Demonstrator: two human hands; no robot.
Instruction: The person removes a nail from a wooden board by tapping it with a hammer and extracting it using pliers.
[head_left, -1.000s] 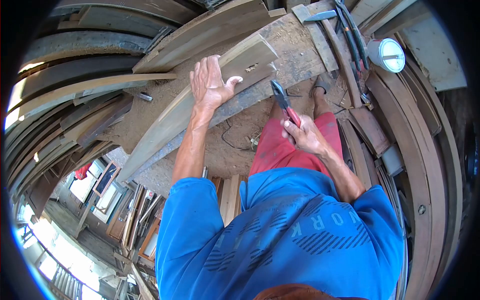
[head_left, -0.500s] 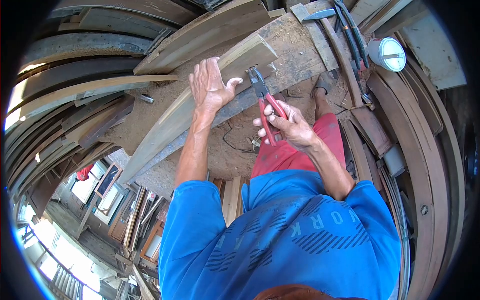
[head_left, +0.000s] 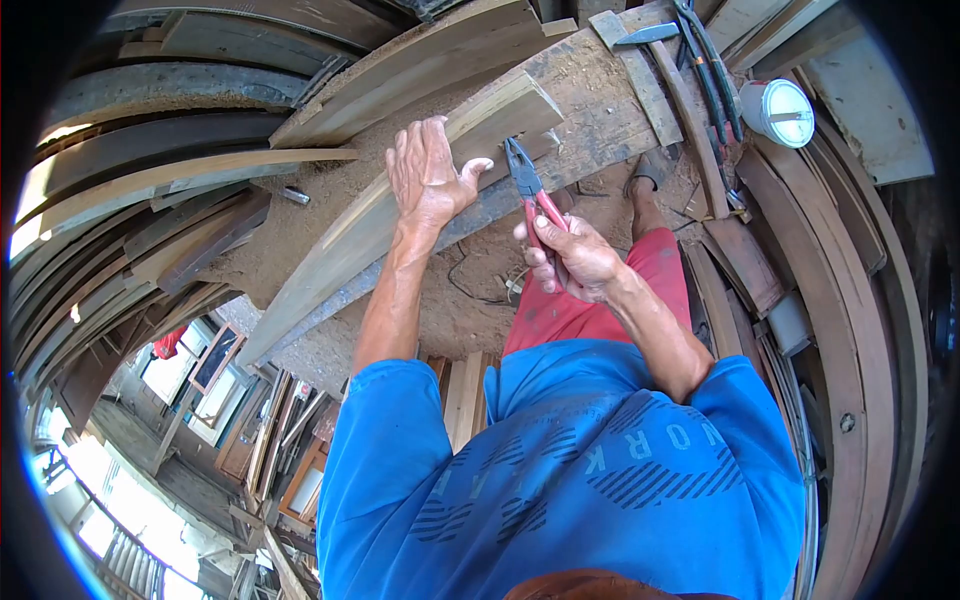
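Note:
A long wooden board (head_left: 499, 118) lies slantwise across a workbench (head_left: 590, 120). My left hand (head_left: 430, 180) is laid on the board near its far end, fingers stretched out and thumb apart. In my right hand (head_left: 585, 262) is a pair of pliers (head_left: 524, 178) with red handles, my fingers wrapped round the grips. The jaws point at the near face of the board, close to its end. Whether they grip anything there is too small to tell.
A hammer (head_left: 645, 34) and long-handled cutters (head_left: 703, 70) lie at the bench's far right, beside a white bucket (head_left: 778, 112). Curved planks (head_left: 170, 85) are stacked on the left, more boards (head_left: 835, 330) on the right. Sawdust (head_left: 300, 225) covers the ground.
The pliers' handles were spread wide and are now squeezed closer together in my right hand. My left hand stays on the board; the whole view has shifted slightly.

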